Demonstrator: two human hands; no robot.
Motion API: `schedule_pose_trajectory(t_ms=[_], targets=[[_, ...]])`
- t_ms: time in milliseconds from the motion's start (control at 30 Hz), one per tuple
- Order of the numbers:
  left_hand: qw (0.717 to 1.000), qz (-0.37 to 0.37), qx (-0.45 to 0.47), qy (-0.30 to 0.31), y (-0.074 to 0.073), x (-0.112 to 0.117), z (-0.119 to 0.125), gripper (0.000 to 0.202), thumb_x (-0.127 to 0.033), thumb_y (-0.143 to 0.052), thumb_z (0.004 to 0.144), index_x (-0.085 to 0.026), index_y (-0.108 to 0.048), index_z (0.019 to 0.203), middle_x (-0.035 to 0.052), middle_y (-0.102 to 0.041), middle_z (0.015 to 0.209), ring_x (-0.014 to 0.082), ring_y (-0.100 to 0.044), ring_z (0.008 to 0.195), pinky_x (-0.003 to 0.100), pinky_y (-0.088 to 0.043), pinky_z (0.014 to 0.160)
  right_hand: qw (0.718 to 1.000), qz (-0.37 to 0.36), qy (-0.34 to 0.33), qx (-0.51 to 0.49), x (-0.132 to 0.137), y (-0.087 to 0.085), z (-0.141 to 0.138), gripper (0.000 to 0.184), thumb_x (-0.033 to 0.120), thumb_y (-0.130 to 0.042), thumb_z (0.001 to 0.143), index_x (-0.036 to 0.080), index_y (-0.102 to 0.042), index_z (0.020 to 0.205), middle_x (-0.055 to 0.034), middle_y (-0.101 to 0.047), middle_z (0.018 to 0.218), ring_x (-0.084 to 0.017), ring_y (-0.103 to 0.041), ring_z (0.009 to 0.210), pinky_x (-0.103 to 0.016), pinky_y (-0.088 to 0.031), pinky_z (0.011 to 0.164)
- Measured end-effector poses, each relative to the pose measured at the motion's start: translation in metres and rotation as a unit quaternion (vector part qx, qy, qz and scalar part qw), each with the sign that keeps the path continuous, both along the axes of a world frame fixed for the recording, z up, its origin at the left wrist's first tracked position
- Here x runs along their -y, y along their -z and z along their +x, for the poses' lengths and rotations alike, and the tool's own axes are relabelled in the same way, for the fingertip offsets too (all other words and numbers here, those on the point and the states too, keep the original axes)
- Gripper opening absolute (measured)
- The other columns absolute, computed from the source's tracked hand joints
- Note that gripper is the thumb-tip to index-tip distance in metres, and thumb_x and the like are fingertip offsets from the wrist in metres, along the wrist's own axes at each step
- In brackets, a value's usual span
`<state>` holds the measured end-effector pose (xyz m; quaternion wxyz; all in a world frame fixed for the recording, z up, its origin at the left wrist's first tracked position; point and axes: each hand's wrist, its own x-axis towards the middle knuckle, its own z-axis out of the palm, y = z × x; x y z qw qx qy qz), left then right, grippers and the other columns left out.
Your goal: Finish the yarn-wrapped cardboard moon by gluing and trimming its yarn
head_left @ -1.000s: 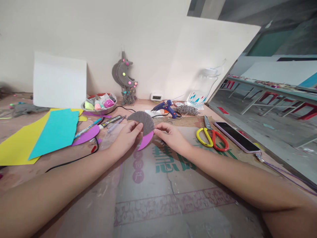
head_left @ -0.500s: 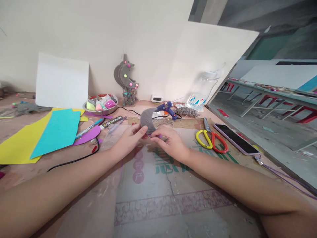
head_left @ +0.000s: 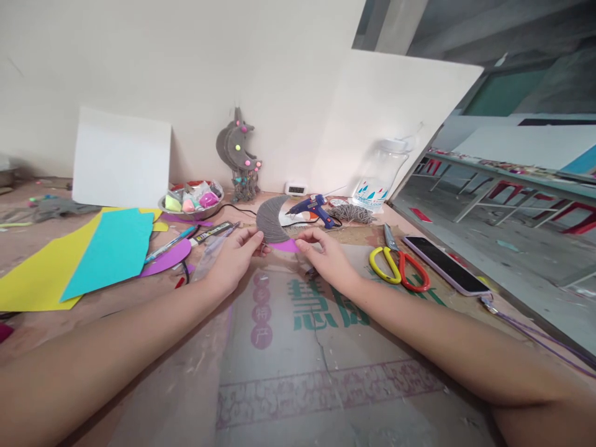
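Observation:
A crescent moon (head_left: pixel 270 221), mostly wrapped in grey yarn with a bare purple tip at its lower right, is held up above the plastic-covered board. My left hand (head_left: pixel 239 251) pinches its lower left edge between thumb and fingers. At the purple tip, my right hand (head_left: pixel 323 251) grips with thumb and forefinger. Just behind the moon lies a blue glue gun (head_left: pixel 314 208), its nozzle pointing left. A bundle of grey yarn (head_left: pixel 351 213) rests right of the glue gun.
Yellow-and-red-handled scissors (head_left: pixel 399 267) and a phone (head_left: pixel 444 265) lie at the right. Turquoise sheet (head_left: pixel 109 248) and yellow sheet (head_left: pixel 41 279) lie left, near a metal bowl (head_left: pixel 190 214) of clay packs. A finished-looking moon ornament (head_left: pixel 236 149) and a plastic jar (head_left: pixel 379 174) stand behind.
The moon has turned and shifted slightly left, so more of its crescent and purple tip shows. My hands have moved a little apart.

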<state>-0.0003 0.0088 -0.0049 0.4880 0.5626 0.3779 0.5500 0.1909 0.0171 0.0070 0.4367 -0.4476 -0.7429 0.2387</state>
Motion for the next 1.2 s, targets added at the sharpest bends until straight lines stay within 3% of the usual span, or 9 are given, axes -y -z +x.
schedule_pose_trajectory(t_ms=[100,333,567,733,967,1133,1200], targets=[[1.0,0.006,-0.006,0.001,-0.001,0.0,0.0,0.02,-0.037,-0.052,0.081,-0.019,-0.06,0.084,-0.0002,-0.059,0.079,0.0114,-0.052,0.067,0.024,-0.043,0.066,1.0,-0.008,0.003,0.02,0.002,-0.001,0.0,0.016,0.031,-0.051,0.08,0.018,-0.054,0.072,-0.0006,-0.057,0.073,-0.014,-0.052,0.074,-0.028,-0.04,0.073],[0.994,-0.001,-0.106,-0.021,-0.008,0.004,-0.003,0.027,-0.044,-0.054,0.078,-0.018,-0.06,0.074,-0.0015,-0.058,0.069,0.0123,-0.051,0.063,0.023,-0.039,0.059,1.0,-0.013,0.014,0.019,0.0,0.001,0.001,0.019,0.034,-0.048,0.081,0.019,-0.053,0.071,0.0008,-0.053,0.068,-0.014,-0.05,0.067,-0.027,-0.04,0.066],[0.995,0.002,-0.102,-0.004,-0.009,0.002,-0.002,0.026,-0.04,-0.06,0.073,-0.018,-0.064,0.086,0.0025,-0.067,0.089,0.0172,-0.059,0.078,0.026,-0.044,0.068,1.0,-0.004,-0.006,0.019,-0.002,0.004,0.002,0.02,0.039,-0.05,0.081,0.022,-0.054,0.07,0.0003,-0.052,0.062,-0.017,-0.053,0.071,-0.029,-0.044,0.065],[0.993,-0.011,-0.116,-0.027,-0.003,0.0,-0.004,0.027,-0.045,-0.055,0.077,-0.019,-0.058,0.071,-0.0021,-0.058,0.066,0.0125,-0.05,0.06,0.025,-0.039,0.057,1.0,-0.021,-0.012,0.012,0.0,0.003,0.002,0.025,0.04,-0.045,0.085,0.02,-0.055,0.073,0.0006,-0.052,0.066,-0.015,-0.051,0.069,-0.028,-0.042,0.065],[0.995,-0.029,-0.048,-0.078,0.01,-0.012,-0.008,0.029,-0.048,-0.05,0.079,-0.021,-0.056,0.072,-0.0032,-0.052,0.063,0.0123,-0.047,0.057,0.025,-0.036,0.056,0.996,0.012,-0.048,-0.079,0.001,-0.001,0.003,0.027,0.04,-0.039,0.09,0.019,-0.055,0.095,-0.0036,-0.055,0.09,-0.015,-0.052,0.084,-0.029,-0.041,0.081],[0.997,-0.044,0.003,-0.071,0.008,-0.012,-0.007,0.025,-0.045,-0.054,0.078,-0.021,-0.055,0.071,-0.0033,-0.052,0.065,0.0111,-0.046,0.056,0.025,-0.036,0.056,0.998,0.03,-0.034,-0.052,0.0,0.002,0.006,0.027,0.039,-0.039,0.09,0.02,-0.054,0.1,-0.005,-0.054,0.097,-0.016,-0.05,0.09,-0.031,-0.04,0.084],[0.996,-0.05,0.003,-0.072,0.006,-0.011,-0.006,0.025,-0.045,-0.054,0.078,-0.021,-0.055,0.07,-0.0031,-0.052,0.064,0.0114,-0.046,0.057,0.025,-0.036,0.057,0.998,0.029,-0.031,-0.048,0.001,0.002,0.005,0.025,0.037,-0.038,0.091,0.02,-0.054,0.097,-0.0037,-0.054,0.09,-0.015,-0.05,0.085,-0.029,-0.04,0.08]])
